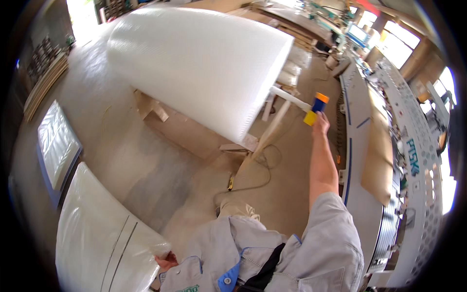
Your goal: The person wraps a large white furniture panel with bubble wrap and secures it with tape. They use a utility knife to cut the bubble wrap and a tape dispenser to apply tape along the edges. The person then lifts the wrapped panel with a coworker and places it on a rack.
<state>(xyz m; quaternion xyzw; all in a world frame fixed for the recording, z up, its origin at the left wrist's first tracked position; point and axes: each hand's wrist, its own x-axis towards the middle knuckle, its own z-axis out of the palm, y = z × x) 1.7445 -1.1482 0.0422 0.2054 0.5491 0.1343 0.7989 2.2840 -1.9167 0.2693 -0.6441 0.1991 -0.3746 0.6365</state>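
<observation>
My right arm stretches forward, and my right hand (321, 124) is closed around a blue tool with orange and yellow ends (318, 105). The tool is by the tip of a white tube (292, 99), which sticks out from a big roll of bubble wrap (194, 73). I cannot tell whether tool and tube touch. At the lower left my left hand (167, 261) is curled at the near corner of a panel wrapped in clear plastic (109, 233). Two dark lines run across this panel. Part of the left hand's fingers is hidden.
A wooden frame (265, 134) stands under the roll. A cable (265, 185) loops over the floor, near a small yellow and black object (230, 182). Another wrapped panel (58, 143) stands at the left. Along the right runs a long machine (360, 146) with brown sheet (377, 151) on it.
</observation>
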